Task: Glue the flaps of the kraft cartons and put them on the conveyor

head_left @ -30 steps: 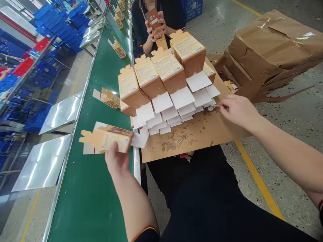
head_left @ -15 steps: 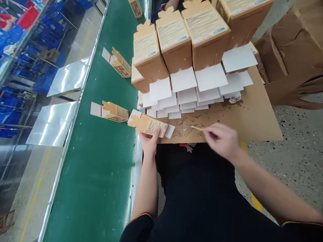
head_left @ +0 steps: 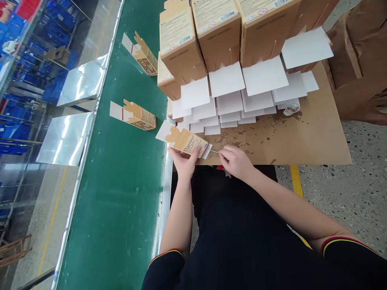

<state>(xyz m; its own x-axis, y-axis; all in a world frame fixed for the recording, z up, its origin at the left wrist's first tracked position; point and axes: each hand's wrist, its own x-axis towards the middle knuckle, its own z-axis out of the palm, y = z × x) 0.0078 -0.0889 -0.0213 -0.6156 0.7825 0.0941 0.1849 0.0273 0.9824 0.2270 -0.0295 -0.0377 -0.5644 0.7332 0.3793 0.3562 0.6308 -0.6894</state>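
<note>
Left hand (head_left: 183, 164) pinches a small carton (head_left: 191, 143) over the cardboard sheet (head_left: 317, 139); right hand (head_left: 236, 162) pinches a thin stick (head_left: 214, 152) by its flap (head_left: 207, 151). Carton looks light, crushable; I'd hold its sides gently.

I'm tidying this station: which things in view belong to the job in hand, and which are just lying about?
Seem part of the job:
carton in the left hand
thin stick in the right hand
clear container and stacked cartons on the cardboard sheet
two cartons on the green surface

Seem just lying about:
brown paper bundle
blue crates
shiny panels
</note>
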